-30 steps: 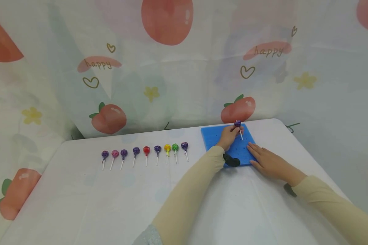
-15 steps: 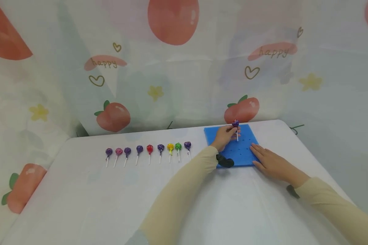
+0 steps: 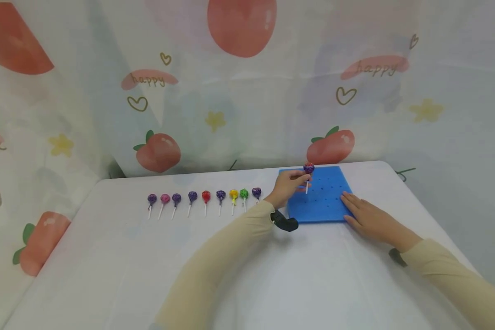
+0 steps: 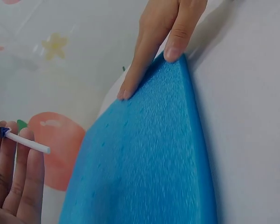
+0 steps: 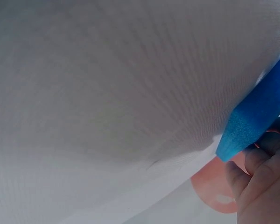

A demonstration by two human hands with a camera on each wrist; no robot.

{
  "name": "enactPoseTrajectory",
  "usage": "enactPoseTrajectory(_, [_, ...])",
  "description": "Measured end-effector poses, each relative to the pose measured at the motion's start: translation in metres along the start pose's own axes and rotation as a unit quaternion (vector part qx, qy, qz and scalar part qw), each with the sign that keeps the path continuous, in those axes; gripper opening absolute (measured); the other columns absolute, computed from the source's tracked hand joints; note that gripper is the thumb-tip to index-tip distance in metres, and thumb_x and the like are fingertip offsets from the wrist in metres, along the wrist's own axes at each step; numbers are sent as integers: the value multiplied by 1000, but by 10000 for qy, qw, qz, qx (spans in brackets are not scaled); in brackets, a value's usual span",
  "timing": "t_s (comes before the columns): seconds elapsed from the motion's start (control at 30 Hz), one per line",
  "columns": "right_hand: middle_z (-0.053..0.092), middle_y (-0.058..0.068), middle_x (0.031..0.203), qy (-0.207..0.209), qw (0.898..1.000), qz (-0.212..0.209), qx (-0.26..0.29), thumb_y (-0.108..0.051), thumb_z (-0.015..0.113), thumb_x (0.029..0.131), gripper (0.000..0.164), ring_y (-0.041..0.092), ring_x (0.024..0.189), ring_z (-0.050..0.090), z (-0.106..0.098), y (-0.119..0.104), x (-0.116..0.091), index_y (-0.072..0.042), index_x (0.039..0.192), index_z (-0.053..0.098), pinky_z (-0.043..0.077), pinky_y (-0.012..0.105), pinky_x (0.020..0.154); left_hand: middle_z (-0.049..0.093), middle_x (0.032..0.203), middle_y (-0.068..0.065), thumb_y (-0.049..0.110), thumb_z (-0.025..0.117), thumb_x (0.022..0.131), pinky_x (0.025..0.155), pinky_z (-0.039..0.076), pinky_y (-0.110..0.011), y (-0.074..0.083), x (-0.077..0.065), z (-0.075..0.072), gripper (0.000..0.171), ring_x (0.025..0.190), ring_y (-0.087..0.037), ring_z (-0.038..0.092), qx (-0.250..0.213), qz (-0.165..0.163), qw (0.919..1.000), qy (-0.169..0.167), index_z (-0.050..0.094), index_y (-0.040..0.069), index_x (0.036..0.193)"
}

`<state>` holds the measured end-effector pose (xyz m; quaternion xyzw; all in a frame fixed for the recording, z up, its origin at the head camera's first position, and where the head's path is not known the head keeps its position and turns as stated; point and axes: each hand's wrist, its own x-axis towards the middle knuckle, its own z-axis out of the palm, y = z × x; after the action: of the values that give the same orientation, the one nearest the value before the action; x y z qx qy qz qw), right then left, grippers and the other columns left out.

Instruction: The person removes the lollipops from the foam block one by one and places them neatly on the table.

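In the head view my left hand (image 3: 288,185) pinches a purple-wrapped lollipop (image 3: 309,168) just under its candy, which is uppermost. The white stick (image 4: 30,143) points down over a blue foam board (image 3: 321,208) dotted with small dark holes. In the left wrist view the stick's end is free and the candy is mostly out of frame. My right hand (image 3: 369,219) rests on the board's right edge with its fingers extended over the top. Its thumb (image 4: 173,50) touches the near corner in the left wrist view.
Several wrapped lollipops lie in a row left of the board, among them a pink one (image 3: 165,199), a red one (image 3: 206,197), a yellow one (image 3: 233,196) and a green one (image 3: 244,194). A white cloth covers the table (image 3: 119,261); a printed curtain (image 3: 247,101) hangs behind it.
My left hand has drawn leftward across the board with the lollipop, whose stick now hangs nearer vertical. The right hand keeps its place on the board. The head view has shifted slightly.
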<state>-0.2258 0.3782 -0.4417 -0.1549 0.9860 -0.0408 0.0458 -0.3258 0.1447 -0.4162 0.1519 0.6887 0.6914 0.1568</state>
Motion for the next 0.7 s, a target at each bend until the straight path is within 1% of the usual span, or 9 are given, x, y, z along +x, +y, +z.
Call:
enactPoseTrajectory(0.13, [24, 28, 150, 48, 10000, -29, 30, -36, 50, 95, 69, 45, 138, 24, 1, 2, 0, 6, 144, 26, 24, 60, 110, 69, 108, -16, 19, 61, 91, 86, 56, -35, 2, -9, -15, 28, 97, -23, 69, 113, -88, 9997, 211, 65, 1, 112])
enactPoseTrajectory(0.23, [25, 28, 150, 70, 9999, -69, 42, -36, 50, 95, 69, 45, 138, 24, 1, 2, 0, 6, 144, 26, 25, 60, 109, 70, 106, -13, 20, 63, 89, 83, 56, -33, 2, -13, -26, 28, 95, -21, 69, 173, -181, 9991, 345, 66, 3, 111])
enactPoseTrajectory(0.33, [24, 28, 150, 62, 9999, -84, 60, -35, 51, 95, 69, 45, 138, 24, 0, 2, 0, 6, 144, 26, 24, 60, 109, 70, 105, -12, 19, 64, 88, 81, 57, -30, 1, -18, -37, 27, 92, -19, 69, 231, -231, 9986, 406, 67, 4, 110])
enactPoseTrajectory(0.5, [23, 28, 151, 23, 9999, -75, 119, -36, 50, 95, 69, 45, 138, 23, 0, 1, 0, 6, 144, 25, 24, 61, 110, 70, 104, -14, 16, 66, 87, 79, 57, -29, 1, -28, -54, 25, 88, -18, 69, 396, -225, 9977, 492, 68, 2, 108])
enactPoseTrajectory(0.57, [23, 28, 151, 21, 9999, -75, 121, -35, 50, 95, 69, 45, 138, 23, -1, 1, 0, 6, 144, 25, 24, 61, 110, 70, 104, -15, 15, 66, 87, 78, 57, -29, 1, -32, -60, 24, 88, -18, 69, 499, -231, 9971, 534, 68, 2, 108])
enactPoseTrajectory(0.7, [23, 28, 150, 23, 9999, -82, 90, -35, 50, 95, 69, 45, 138, 23, -1, 1, 0, 6, 144, 25, 24, 61, 110, 70, 105, -14, 15, 65, 88, 78, 57, -28, 2, -40, -76, 23, 88, -18, 69, 868, -219, 9943, 571, 68, 3, 108])
